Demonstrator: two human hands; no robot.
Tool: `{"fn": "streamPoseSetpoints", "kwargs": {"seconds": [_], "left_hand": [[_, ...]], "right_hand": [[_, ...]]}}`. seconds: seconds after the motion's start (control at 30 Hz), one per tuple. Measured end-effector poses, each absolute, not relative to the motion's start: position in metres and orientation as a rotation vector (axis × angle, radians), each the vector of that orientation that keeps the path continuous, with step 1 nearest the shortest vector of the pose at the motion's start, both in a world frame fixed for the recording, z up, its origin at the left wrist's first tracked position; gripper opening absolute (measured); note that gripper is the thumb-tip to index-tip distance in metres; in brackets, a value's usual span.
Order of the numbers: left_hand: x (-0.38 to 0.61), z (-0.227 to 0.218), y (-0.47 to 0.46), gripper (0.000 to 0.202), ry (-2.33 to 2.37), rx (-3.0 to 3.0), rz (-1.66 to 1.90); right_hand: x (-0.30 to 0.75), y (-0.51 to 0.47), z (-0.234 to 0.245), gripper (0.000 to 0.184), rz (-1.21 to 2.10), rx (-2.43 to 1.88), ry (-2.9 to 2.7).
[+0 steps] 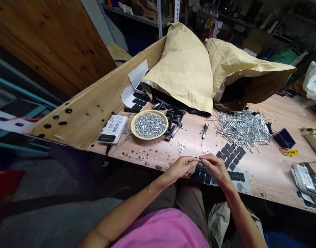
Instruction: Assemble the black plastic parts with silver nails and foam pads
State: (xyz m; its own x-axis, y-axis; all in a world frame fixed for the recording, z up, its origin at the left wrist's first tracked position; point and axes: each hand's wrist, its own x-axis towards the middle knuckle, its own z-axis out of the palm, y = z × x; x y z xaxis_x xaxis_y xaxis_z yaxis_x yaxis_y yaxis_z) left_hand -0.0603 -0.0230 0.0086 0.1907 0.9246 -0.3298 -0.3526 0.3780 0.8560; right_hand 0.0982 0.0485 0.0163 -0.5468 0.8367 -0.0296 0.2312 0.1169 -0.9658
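Pin (pixel 199 160): thin and metal, it is held between both hands just above the near edge of the worktop (pixel 271 168), with its long axis running left to right. The left hand (pixel 182 167) pinches its left end, fingers pressed together. The right hand (pixel 215 167) pinches the right end the same way, so neither is nearer. A sheet of black pads (pixel 231 162) lies beneath. A pile of pins (pixel 242 127) lies far right, a yellow bowl (pixel 147 138) far left. Fingertips hide most of the pin, and anything threaded on it is too small to tell.
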Motion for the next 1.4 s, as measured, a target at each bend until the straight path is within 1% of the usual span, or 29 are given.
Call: {"fn": "streamPoseSetpoints", "kwargs": {"seconds": [0.1, 0.2, 0.3, 0.4, 0.53, 0.63, 0.73, 0.83, 0.93, 1.03, 1.1, 1.17, 1.27, 1.33, 1.4], "left_hand": [[-0.064, 0.007, -0.023, 0.057, 0.946, 0.813, 0.949], [-0.065, 0.004, -0.022, 0.053, 0.927, 0.906, 0.93], [-0.066, 0.002, -0.022, 0.043, 0.958, 1.007, 0.934], [-0.065, 0.002, -0.024, 0.034, 1.03, 1.158, 0.927], [-0.062, 0.003, -0.028, 0.023, 1.288, 1.548, 1.004], [-0.062, 0.003, -0.029, 0.023, 1.364, 1.703, 0.981], [-0.063, 0.003, -0.027, 0.028, 1.22, 1.671, 0.837], [-0.062, -0.001, -0.027, 0.031, 1.217, 1.712, 0.851], [-0.059, -0.009, -0.03, 0.028, 1.44, 2.03, 0.98], [-0.058, -0.018, -0.033, 0.027, 1.566, 2.354, 0.963], [-0.059, -0.022, -0.033, 0.027, 1.581, 2.428, 0.942], [-0.061, -0.022, -0.032, 0.026, 1.555, 2.358, 0.955], [-0.062, -0.018, -0.028, 0.024, 1.432, 2.026, 1.0], [-0.061, -0.014, -0.026, 0.026, 1.335, 1.818, 0.985], [-0.06, -0.011, -0.025, 0.028, 1.308, 1.76, 0.967]], "right_hand": [[0.105, 0.053, 0.021, 0.021, 1.498, -0.998, -1.9], [0.11, 0.052, 0.026, 0.022, 1.424, -0.959, -2.032], [0.114, 0.049, 0.032, 0.022, 1.247, -0.897, -2.223], [0.116, 0.043, 0.034, 0.024, 0.992, -0.796, -2.371], [0.118, 0.036, 0.028, 0.025, 0.699, -0.722, -2.426], [0.121, 0.034, 0.024, 0.023, 0.567, -0.683, -2.432], [0.125, 0.034, 0.025, 0.023, 0.478, -0.533, -2.492], [0.126, 0.036, 0.028, 0.022, 0.462, -0.507, -2.558], [0.122, 0.037, 0.028, 0.021, 0.484, -0.588, -2.531], [0.117, 0.035, 0.024, 0.02, 0.531, -0.658, -2.521], [0.115, 0.035, 0.021, 0.022, 0.536, -0.69, -2.542], [0.114, 0.036, 0.019, 0.024, 0.538, -0.696, -2.572], [0.115, 0.039, 0.02, 0.026, 0.611, -0.676, -2.614], [0.117, 0.041, 0.022, 0.026, 0.672, -0.671, -2.616], [0.118, 0.043, 0.025, 0.027, 0.705, -0.695, -2.596]]}}
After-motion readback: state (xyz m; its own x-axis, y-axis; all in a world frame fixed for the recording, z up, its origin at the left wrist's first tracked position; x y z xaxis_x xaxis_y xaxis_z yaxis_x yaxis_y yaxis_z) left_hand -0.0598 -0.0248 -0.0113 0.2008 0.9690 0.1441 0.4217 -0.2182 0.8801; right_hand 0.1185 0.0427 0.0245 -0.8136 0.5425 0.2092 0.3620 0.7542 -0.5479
